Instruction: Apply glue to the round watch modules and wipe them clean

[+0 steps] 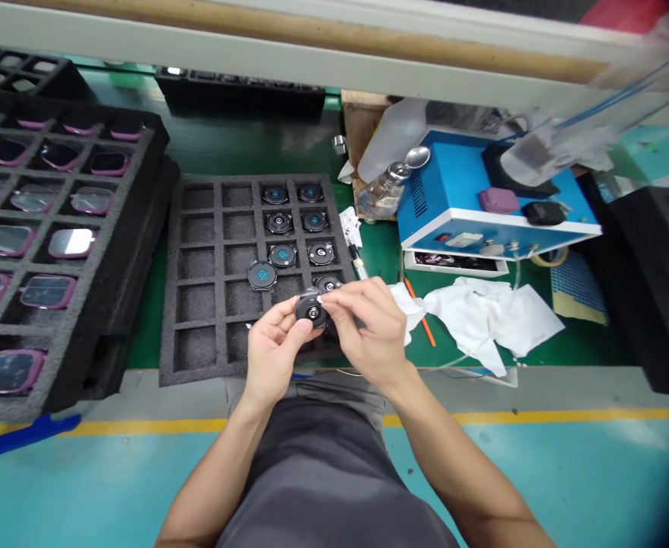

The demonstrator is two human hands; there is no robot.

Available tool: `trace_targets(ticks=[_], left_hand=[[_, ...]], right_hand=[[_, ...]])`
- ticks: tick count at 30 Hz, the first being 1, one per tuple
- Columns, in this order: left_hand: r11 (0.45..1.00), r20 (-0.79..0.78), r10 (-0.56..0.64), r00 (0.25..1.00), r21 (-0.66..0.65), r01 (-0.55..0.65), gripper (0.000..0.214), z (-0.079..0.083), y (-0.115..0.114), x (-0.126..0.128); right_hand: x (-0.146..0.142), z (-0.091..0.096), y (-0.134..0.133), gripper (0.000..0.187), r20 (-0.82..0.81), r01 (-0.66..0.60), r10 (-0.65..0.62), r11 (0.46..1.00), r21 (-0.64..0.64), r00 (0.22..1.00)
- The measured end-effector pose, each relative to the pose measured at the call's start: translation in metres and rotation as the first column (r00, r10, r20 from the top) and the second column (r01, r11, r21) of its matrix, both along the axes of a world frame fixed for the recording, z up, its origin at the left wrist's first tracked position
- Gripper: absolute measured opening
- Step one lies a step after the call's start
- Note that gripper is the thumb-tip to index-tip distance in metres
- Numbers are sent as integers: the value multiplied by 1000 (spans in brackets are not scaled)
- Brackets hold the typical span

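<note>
My left hand (277,339) is closed around the edge of a round black watch case (311,310), thumb on the near rim. My right hand (371,323) pinches a small white piece (319,299) against the upper right of that watch; what it is exactly is too small to tell. Below both hands lies a black foam tray (197,352) with square compartments. Several round watches sit in its right-hand columns, one watch (321,253) among them. Another watch (262,275) with a blue mark rests on the dividers left of the rest.
At left stands a stacked foam tray (140,164) of purple-framed square watches. To the right are a blue machine (465,186), a glass bottle (380,194), white cloths (471,312), an orange stick (421,313) and a pen (359,262). A black foam block (648,297) is far right.
</note>
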State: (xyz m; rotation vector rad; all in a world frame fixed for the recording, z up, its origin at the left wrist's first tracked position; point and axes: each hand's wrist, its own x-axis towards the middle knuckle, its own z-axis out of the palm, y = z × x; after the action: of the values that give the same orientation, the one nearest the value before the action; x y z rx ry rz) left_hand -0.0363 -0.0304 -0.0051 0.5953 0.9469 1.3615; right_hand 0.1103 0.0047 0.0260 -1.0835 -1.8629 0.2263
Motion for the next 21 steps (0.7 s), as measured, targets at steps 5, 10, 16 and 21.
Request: trace_targets(ticks=[5, 10, 16, 21], left_hand=[[998, 38, 60, 997, 7, -60, 36, 1, 0, 1], [996, 171, 92, 981, 0, -94, 32, 7, 3, -4], [999, 215, 44, 976, -11, -42, 31, 9, 4, -7], [1000, 180, -12, 984, 28, 7, 31, 10, 4, -9]], right_hand=[[-9, -10, 1, 11, -1, 7, -7, 1000, -2, 1000], [5, -24, -24, 14, -111, 37, -50, 992, -118, 993], [8, -10, -26, 16, -131, -12, 3, 998, -62, 991], [-8, 2, 4, 10, -52, -129, 124, 988, -84, 991]])
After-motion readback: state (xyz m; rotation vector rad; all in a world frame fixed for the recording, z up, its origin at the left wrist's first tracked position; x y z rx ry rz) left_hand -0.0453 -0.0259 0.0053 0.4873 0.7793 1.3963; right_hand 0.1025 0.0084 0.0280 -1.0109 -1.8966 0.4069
